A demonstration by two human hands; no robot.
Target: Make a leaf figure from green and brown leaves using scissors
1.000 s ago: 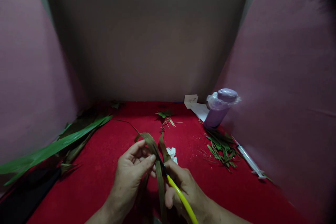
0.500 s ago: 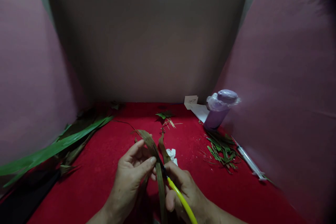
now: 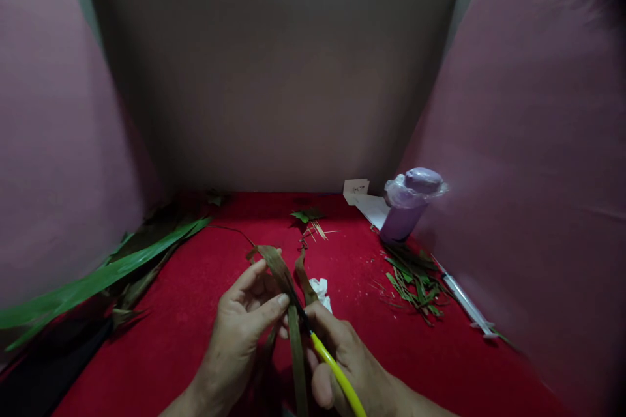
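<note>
My left hand (image 3: 247,332) pinches a long brown-green dried leaf strip (image 3: 278,267) between thumb and fingers. The strip arches over the fingertips, and its lower part hangs down between my hands. In my right hand (image 3: 349,352) is a pair of scissors (image 3: 337,373) with a yellow handle and dark blades. Those blades point up and left, lying along the leaf close to my left thumb. A narrower brown piece of leaf (image 3: 304,277) stands up just beyond my right fingers. The lower ends of the leaf and part of the scissors are hidden.
Long green leaves (image 3: 112,273) lie at left beside a black cloth (image 3: 53,365). White crumpled paper (image 3: 320,290), toothpicks (image 3: 319,229) and a small green leaf (image 3: 306,215) lie ahead. At right are a purple container (image 3: 403,218), green cuttings (image 3: 415,283) and a syringe (image 3: 467,303).
The scissors' blades have come slightly up and left along the leaf strip, and more of their dark length shows. My left hand keeps its pinch, almost still.
</note>
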